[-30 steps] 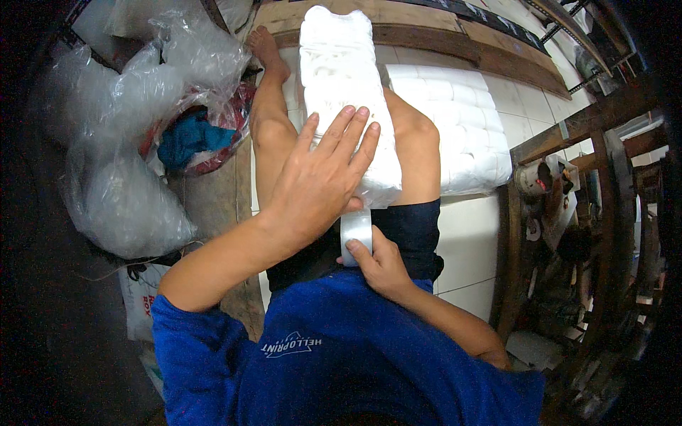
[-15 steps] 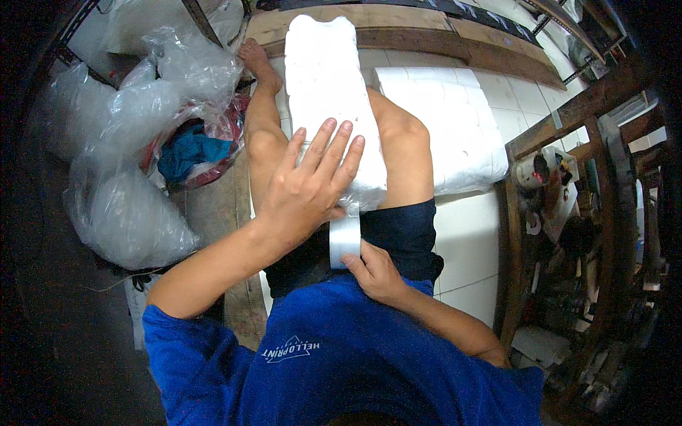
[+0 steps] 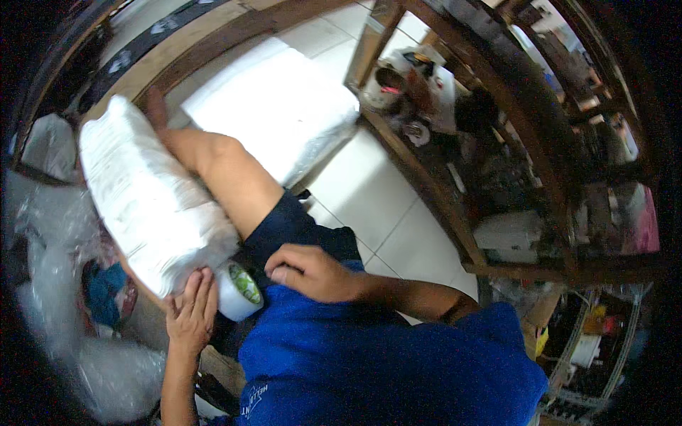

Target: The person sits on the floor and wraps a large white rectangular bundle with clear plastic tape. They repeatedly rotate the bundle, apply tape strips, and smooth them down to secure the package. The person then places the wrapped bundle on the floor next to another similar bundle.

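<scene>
White plastic wraps the bundle (image 3: 145, 202) lying across your lap, its near end against your left thigh side and its far end reaching toward the wooden frame (image 3: 213, 32) at the floor's far edge. It looks soft and padded, probably light for its bulk, with a slick skin that could slide off your leg (image 3: 227, 174); judge it best held from the sides or under the near end, not by the film.

Your left hand (image 3: 190, 316) lies flat, fingers spread open, on the bundle's near corner and against a tape roll (image 3: 238, 291). The roll looks stiff and light, easy to pinch through its core. Your right hand (image 3: 309, 271) is loosely curled on your dark shorts (image 3: 298, 227); I cannot tell whether it holds anything.

White floor tiles (image 3: 383, 206) look smooth and hard. A second white pack (image 3: 277, 106) lies on them past your knee. Clear bags (image 3: 57, 284) crowd the left, and cluttered wooden shelves (image 3: 497, 163) close in on the right.
</scene>
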